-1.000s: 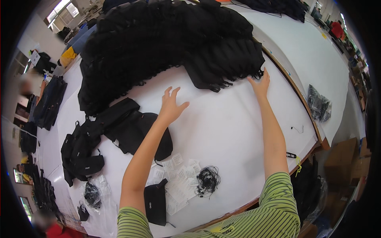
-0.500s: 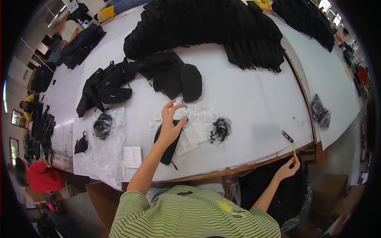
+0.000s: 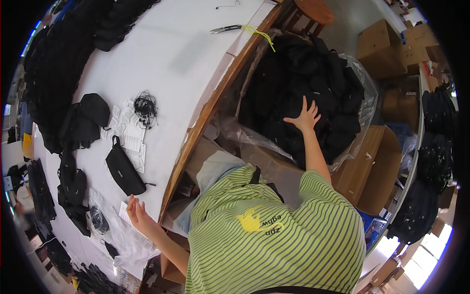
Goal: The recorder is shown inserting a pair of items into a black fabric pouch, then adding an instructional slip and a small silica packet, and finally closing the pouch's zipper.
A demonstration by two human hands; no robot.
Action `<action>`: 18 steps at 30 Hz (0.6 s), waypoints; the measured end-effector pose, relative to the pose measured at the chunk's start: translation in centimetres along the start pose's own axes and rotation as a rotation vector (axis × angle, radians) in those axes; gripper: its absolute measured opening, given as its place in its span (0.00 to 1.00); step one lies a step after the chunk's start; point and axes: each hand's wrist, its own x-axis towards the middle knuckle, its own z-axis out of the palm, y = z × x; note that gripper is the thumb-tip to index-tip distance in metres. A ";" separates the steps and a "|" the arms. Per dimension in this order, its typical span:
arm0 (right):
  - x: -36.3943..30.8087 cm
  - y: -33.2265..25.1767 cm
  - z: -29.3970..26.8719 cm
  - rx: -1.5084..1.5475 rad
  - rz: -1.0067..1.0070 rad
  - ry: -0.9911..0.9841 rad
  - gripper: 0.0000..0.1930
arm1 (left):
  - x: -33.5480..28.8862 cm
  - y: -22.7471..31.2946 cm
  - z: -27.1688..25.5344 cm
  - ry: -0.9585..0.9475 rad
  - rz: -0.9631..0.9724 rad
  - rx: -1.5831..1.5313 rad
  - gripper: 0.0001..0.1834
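Note:
My right hand [image 3: 306,117], fingers spread, is over a heap of black fabric bags [image 3: 323,81] in a plastic-lined box; whether it touches them I cannot tell. Nothing is in its grasp. By the table's front edge is my left hand [image 3: 139,214], fingers loosely stretched and holding nothing. Just beyond it a black zip pouch [image 3: 123,169] with a loop lies on the white table. Small white printed labels [image 3: 132,139] lie beside the pouch, next to a tangle of black cords [image 3: 146,109]. Thread snips [image 3: 227,29] with a yellow tie rest near the table edge.
The wooden table edge [image 3: 198,130] runs between me and the tabletop. A large black pile [image 3: 54,63] covers the far side. Clear plastic bags [image 3: 117,245] lie at the near left. Open cardboard boxes [image 3: 364,166] and a wooden stool [image 3: 313,11] stand at the right.
The view has turned right, toward the box of black bags. My right hand has left the yellow tie of the snips and is over the heap. My left hand has drawn back from the pouch.

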 end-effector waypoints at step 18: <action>16.7 -1.2 5.4 -0.927 -0.634 -0.758 0.74 | -4.3 0.1 10.1 -0.709 -0.125 0.314 0.09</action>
